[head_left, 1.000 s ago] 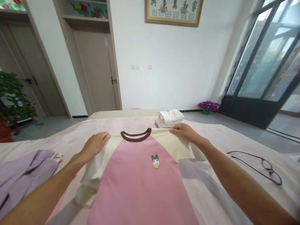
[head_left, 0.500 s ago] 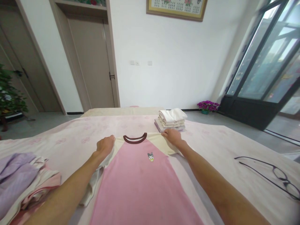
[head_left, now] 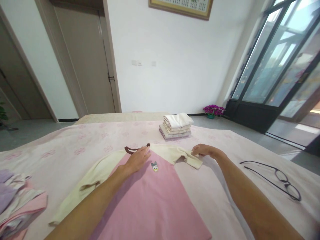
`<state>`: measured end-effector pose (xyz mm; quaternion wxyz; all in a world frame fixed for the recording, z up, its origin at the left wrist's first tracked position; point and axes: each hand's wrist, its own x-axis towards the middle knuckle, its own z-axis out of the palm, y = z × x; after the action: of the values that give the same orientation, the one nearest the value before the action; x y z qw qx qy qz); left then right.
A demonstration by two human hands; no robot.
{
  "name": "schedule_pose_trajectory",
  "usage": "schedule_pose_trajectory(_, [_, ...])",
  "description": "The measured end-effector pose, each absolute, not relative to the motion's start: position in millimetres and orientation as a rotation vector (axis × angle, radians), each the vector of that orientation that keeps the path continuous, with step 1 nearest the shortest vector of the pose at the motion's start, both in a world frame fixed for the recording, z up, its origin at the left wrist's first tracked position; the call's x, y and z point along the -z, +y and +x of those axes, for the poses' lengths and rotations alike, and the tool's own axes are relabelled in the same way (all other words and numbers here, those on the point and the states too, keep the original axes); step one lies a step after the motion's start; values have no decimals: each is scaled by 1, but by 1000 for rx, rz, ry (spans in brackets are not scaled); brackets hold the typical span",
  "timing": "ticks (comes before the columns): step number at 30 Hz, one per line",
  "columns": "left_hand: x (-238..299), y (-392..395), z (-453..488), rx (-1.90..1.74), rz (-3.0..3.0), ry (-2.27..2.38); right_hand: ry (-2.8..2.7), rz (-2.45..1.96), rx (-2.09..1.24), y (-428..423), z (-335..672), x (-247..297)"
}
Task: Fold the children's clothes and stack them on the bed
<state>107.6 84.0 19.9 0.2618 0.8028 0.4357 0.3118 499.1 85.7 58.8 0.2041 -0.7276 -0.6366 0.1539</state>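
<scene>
- Pressing down on the pink T-shirt, your left hand lies flat with its fingers spread, just below the brown collar and just left of the small duck badge.
- Your right hand sits at the far right edge of the shirt, with its fingers drawn together and touching the cream right sleeve. You cannot tell whether they actually pinch the cloth.
- The T-shirt lies face up on the bed, in the middle of the pink flowered sheet, with its collar at the far end and its hem running off the near edge of the view.
- The right sleeve is bunched and folded in towards the chest. The cream left sleeve lies stretched out to the near left.
- A stack of folded clothes rests on the bed beyond the shirt, apart from it.
- A pair of glasses lies open on the sheet to the right, well apart from your right arm.
- A loose pile of garments sits at the near left edge.
- A pot of purple flowers stands on the floor by the far wall.
</scene>
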Motion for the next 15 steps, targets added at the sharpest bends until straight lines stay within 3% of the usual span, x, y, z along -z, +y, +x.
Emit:
schedule_pose_trajectory(3, [-11, 91, 128, -678, 2320, 1201, -1831, -2083, -823, 75, 518, -60])
schedule_pose_trajectory(7, [-1, 93, 141, -420, 2534, 1416, -1525, -1791, -1020, 71, 526, -57])
schedule_pose_trajectory(9, [3, 92, 143, -388, 2575, 1481, -1404, -1719, -932, 75, 523, -50])
schedule_pose_trajectory(15, [5, 90, 145, -272, 2680, 1566, -1380, -2105, -309, 96, 510, -27])
